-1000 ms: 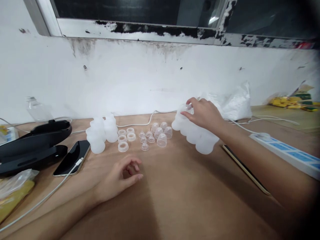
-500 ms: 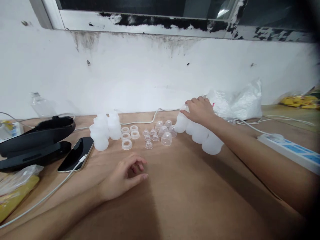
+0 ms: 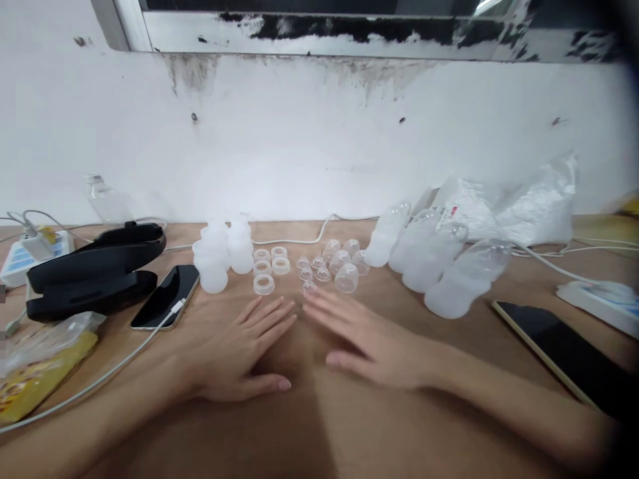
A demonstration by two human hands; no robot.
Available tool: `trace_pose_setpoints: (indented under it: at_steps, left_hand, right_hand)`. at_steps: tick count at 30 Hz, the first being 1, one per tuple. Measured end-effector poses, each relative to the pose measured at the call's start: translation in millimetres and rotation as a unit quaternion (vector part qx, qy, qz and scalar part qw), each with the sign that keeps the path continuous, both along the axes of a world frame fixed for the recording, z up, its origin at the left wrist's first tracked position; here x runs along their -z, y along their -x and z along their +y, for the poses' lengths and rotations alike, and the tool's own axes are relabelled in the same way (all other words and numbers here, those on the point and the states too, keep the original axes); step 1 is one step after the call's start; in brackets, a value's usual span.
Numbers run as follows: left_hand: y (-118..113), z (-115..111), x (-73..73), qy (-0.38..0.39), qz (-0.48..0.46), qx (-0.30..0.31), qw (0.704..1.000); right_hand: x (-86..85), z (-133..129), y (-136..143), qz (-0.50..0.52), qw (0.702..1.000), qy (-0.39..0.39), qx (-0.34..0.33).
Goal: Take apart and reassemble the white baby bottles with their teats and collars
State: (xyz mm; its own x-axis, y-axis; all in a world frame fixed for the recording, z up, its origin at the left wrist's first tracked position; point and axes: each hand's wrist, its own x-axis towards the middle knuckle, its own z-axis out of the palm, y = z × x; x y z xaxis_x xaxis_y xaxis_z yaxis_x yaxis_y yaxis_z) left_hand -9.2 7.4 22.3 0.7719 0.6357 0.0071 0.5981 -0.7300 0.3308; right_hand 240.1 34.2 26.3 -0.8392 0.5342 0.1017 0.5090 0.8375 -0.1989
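Observation:
My left hand (image 3: 249, 352) lies flat on the table with its fingers stretched out, holding nothing. My right hand (image 3: 359, 339) is also open and empty, its fingertips by the nearest clear bottle nipple (image 3: 308, 287). Behind the hands are several translucent collar rings (image 3: 263, 285), more small nipples and several clear domed caps (image 3: 346, 278). Left of the rings stand several frosted white bottles (image 3: 213, 276) without caps. On the right, frosted bottles with clear domed tops (image 3: 452, 289) stand in a slanting row.
A phone (image 3: 167, 298) on a charging cable, a black case (image 3: 94, 273) and a yellow packet (image 3: 50, 372) lie left. Another phone (image 3: 554, 346), a power strip (image 3: 602, 303) and a clear plastic bag (image 3: 539, 206) are at right. A white wall (image 3: 299, 146) stands behind.
My right hand has left the capped bottles and come down to the table's middle, opening flat. My left hand has uncurled its fingers. The view has shifted, showing the right phone.

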Motion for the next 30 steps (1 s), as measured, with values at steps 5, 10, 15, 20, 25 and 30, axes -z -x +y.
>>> trace_pose_setpoints:
  at_steps: [5,10,15,20,25,30]
  left_hand:
    - [1,2,4.8,0.027,0.055,0.013,0.998]
    - [0,2,7.9,0.014,0.042,0.016,0.999]
    - [1,3,11.8,0.01,0.031,0.019,0.999]
    - [2,4,14.2,0.008,0.013,0.018,1.0]
    - [1,2,7.2,0.004,0.028,0.017,0.999]
    - [1,2,5.8,0.0,0.018,0.014,1.0]
  right_hand:
    - [29.8,-19,1,-0.012,0.997,0.075,-0.014]
    - [27.0,-15,0,-0.006,0.998,0.066,-0.008]
    - [27.5,-17,1,0.004,0.998,0.069,-0.008]
    - [28.3,-17,1,0.012,0.997,0.072,-0.005]
    - [28.1,-17,1,0.003,0.998,0.064,-0.002]
    - [27.6,-18,1,-0.02,0.998,0.053,0.001]
